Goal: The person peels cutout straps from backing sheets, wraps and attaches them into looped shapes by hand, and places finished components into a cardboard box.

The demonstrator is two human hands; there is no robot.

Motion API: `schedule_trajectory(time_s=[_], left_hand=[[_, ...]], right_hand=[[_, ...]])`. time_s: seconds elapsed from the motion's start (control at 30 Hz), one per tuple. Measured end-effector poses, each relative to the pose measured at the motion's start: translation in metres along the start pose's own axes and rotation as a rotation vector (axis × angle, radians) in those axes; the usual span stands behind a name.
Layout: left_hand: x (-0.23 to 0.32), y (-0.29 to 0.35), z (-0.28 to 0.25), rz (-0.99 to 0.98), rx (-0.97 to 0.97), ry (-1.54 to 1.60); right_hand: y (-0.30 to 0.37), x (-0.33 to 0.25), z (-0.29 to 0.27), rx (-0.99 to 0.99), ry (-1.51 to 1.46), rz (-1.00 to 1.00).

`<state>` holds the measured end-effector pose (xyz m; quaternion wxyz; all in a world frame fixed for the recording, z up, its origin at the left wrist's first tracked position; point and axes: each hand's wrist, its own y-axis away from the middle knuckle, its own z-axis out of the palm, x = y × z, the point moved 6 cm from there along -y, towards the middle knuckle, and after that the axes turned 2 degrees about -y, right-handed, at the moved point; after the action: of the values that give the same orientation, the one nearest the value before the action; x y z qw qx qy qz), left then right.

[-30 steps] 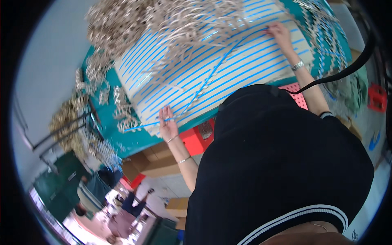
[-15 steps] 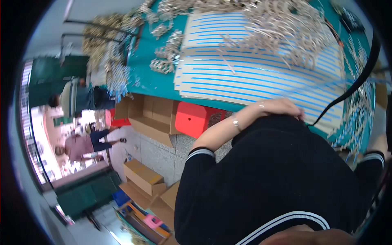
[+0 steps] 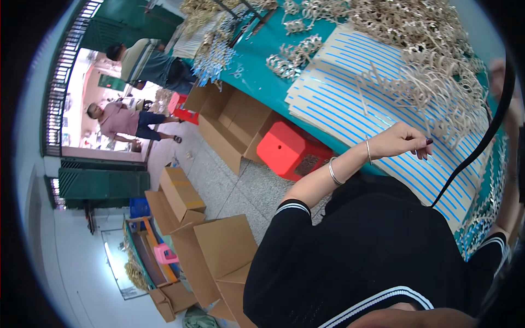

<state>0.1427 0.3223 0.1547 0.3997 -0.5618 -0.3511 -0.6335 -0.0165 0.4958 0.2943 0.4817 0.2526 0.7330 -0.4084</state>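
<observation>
My left hand [image 3: 402, 141], with bracelets on its wrist, hovers over the near part of a stack of cream sheets with blue stripes [image 3: 320, 101]. Its fingers are curled together, and whatever they may pinch is too small to make out. At the far right rim my right hand [image 3: 502, 82] is raised, blurred and partly covered by a black strap [image 3: 495, 128]; its fingers do not show clearly. Curled cream strips [image 3: 437, 104] lie loose on the sheets, beyond my left hand. A larger heap of such strips [image 3: 404, 22] fills the far side.
The green table [image 3: 262, 71] also carries blue-and-white strips [image 3: 216, 60] at its left end. Below its edge stand a red stool [image 3: 290, 147] and an open cardboard box [image 3: 229, 123]. More cartons [image 3: 224, 246] are on the floor. Two people [image 3: 123, 120] are farther left.
My left hand has lifted away from my body and moved out over the striped sheets. The right hand has come up into sight at the right rim. The whole view has turned.
</observation>
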Motion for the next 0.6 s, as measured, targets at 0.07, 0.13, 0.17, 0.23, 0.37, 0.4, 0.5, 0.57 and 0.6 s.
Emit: schedule_trajectory(time_s=[0.07, 0.13, 0.17, 0.23, 0.37, 0.4, 0.5, 0.57, 0.6], left_hand=[[0.004, 0.004, -0.006, 0.046, 0.027, 0.046], [-0.017, 0.010, -0.017, -0.038, 0.074, 0.005], [-0.028, 0.014, -0.023, -0.101, 0.123, -0.020], [-0.051, 0.034, -0.037, -0.116, 0.224, -0.098], [-0.091, 0.059, -0.079, -0.299, 0.486, 0.082], [-0.089, 0.070, -0.094, -0.289, 0.450, 0.146], [-0.106, 0.076, -0.115, -0.284, 0.470, 0.207], [-0.112, 0.083, -0.127, -0.302, 0.436, 0.242], [-0.112, 0.083, -0.129, -0.313, 0.418, 0.282]], right_hand=[[0.027, 0.042, 0.071, -0.212, 0.098, 0.187], [0.051, 0.075, 0.148, -0.352, -0.023, 0.233], [0.060, 0.092, 0.173, -0.357, -0.051, 0.173], [0.069, 0.106, 0.206, -0.204, -0.026, 0.253], [0.077, 0.130, 0.247, -0.075, -0.215, 0.345], [0.075, 0.127, 0.260, -0.085, -0.174, 0.346], [0.075, 0.138, 0.278, -0.080, -0.038, 0.301], [0.070, 0.144, 0.292, -0.086, 0.041, 0.247], [0.067, 0.144, 0.295, -0.064, 0.060, 0.247]])
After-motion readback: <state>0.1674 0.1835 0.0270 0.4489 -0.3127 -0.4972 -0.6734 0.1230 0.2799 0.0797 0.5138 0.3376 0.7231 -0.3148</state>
